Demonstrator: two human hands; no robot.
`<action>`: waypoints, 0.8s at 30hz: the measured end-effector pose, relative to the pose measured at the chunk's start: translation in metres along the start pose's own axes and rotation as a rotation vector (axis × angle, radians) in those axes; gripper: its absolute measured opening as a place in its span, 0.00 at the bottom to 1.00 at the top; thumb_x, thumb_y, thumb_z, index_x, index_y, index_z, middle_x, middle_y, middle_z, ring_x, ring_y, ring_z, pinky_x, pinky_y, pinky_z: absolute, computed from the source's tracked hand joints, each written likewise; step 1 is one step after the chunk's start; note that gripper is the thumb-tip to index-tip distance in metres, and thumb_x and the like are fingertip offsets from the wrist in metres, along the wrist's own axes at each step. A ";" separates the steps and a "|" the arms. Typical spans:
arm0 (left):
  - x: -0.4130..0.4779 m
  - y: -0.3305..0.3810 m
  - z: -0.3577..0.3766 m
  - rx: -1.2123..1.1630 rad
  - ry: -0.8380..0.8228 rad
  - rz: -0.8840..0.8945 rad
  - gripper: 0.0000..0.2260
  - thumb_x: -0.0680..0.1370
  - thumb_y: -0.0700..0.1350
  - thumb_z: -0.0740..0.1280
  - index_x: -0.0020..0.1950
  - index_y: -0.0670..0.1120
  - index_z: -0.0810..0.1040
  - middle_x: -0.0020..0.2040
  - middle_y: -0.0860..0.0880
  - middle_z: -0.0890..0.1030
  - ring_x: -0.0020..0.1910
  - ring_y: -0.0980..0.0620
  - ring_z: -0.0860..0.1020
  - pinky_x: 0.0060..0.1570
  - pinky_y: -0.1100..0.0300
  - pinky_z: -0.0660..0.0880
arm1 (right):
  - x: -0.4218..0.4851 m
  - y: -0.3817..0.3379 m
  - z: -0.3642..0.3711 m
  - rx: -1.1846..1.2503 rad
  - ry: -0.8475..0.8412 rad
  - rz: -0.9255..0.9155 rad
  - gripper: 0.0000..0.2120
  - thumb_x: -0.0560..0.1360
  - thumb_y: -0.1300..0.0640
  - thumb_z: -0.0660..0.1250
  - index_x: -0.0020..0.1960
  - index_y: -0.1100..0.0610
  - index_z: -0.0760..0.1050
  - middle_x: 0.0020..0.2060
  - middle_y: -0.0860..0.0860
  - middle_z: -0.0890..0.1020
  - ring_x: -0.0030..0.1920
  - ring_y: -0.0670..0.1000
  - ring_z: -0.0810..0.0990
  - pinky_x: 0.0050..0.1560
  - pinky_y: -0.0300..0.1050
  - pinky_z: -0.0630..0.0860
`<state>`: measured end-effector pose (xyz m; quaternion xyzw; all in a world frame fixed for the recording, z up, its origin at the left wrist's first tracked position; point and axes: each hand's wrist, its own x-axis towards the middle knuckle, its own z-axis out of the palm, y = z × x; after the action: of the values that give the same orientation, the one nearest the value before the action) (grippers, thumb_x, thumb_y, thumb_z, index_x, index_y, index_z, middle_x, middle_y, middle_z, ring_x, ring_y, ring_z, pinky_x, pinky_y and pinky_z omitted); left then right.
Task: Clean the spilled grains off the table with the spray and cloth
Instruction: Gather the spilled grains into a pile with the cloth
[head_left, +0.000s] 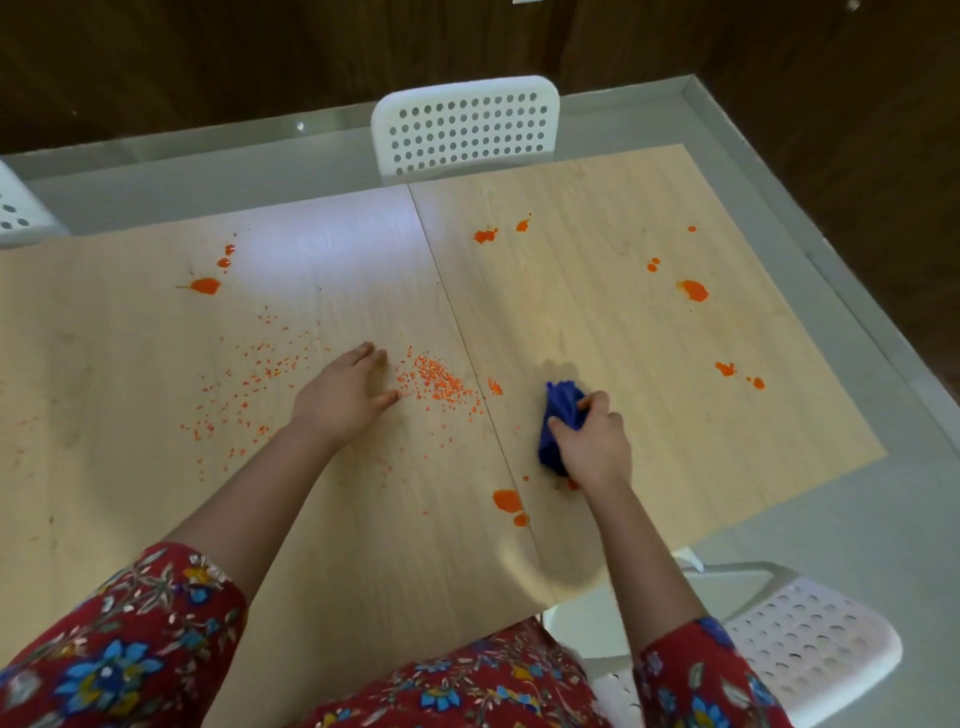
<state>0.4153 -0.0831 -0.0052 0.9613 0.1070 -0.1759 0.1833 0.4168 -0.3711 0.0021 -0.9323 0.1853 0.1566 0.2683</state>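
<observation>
Small orange grains (436, 382) lie in a loose heap near the middle of the light wooden table (597, 322), with more scattered to the left. My left hand (345, 395) rests flat on the table just left of the heap, fingers straight. My right hand (592, 441) grips a bunched blue cloth (558, 423) pressed on the table right of the heap. No spray bottle is in view.
Orange blotches (205, 286) dot the table, several at the right and one (506, 500) near the front edge. A white perforated chair (467, 127) stands at the far side, another (810, 639) at my right, a third (15, 213) at the left.
</observation>
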 end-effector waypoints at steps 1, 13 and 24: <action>-0.003 -0.004 -0.002 0.000 0.010 0.002 0.31 0.78 0.60 0.62 0.78 0.53 0.57 0.79 0.56 0.55 0.76 0.53 0.57 0.69 0.52 0.65 | -0.011 -0.012 0.011 0.009 -0.007 -0.038 0.19 0.75 0.48 0.67 0.62 0.55 0.67 0.57 0.58 0.74 0.53 0.62 0.78 0.49 0.50 0.73; -0.025 -0.043 -0.010 0.001 0.074 -0.019 0.30 0.78 0.57 0.63 0.78 0.52 0.58 0.78 0.54 0.56 0.77 0.51 0.56 0.70 0.49 0.64 | 0.013 -0.042 0.015 0.117 0.160 -0.021 0.19 0.79 0.49 0.63 0.66 0.55 0.65 0.62 0.59 0.72 0.53 0.63 0.78 0.51 0.52 0.73; -0.024 -0.059 -0.021 -0.022 0.086 -0.084 0.31 0.78 0.57 0.63 0.78 0.53 0.56 0.79 0.54 0.55 0.77 0.51 0.55 0.71 0.47 0.65 | -0.014 -0.085 0.077 0.122 -0.020 -0.356 0.20 0.80 0.51 0.61 0.72 0.50 0.66 0.59 0.53 0.69 0.53 0.55 0.76 0.51 0.45 0.73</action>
<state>0.3837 -0.0244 0.0029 0.9606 0.1568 -0.1407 0.1815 0.4262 -0.2574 -0.0164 -0.9308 0.0239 0.1041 0.3497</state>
